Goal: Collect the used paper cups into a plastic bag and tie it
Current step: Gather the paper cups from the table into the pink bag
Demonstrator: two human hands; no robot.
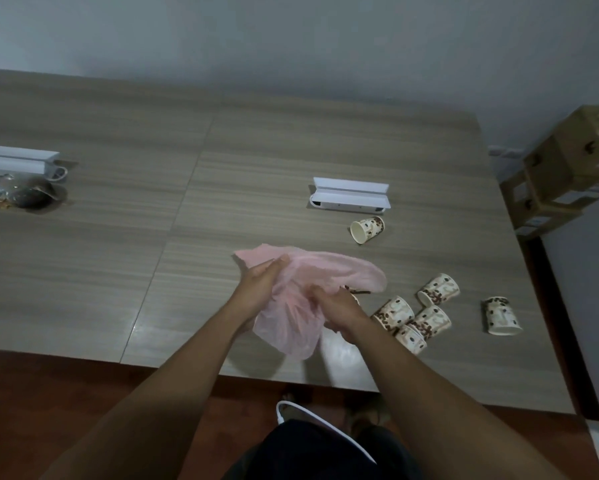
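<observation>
A thin pink plastic bag hangs crumpled just above the wooden table, near its front edge. My left hand grips the bag's upper left part, and my right hand pinches its right side. Several paper cups with a brown bean pattern lie tipped over to the right: a cluster, one further right, and one alone further back. Another cup peeks out from behind the bag and my right hand. Whether anything is inside the bag cannot be seen.
A white open box stands behind the lone cup. At the far left are another white box and a dark round object with small items. Cardboard boxes are stacked beyond the table's right edge. A white cable hangs below me.
</observation>
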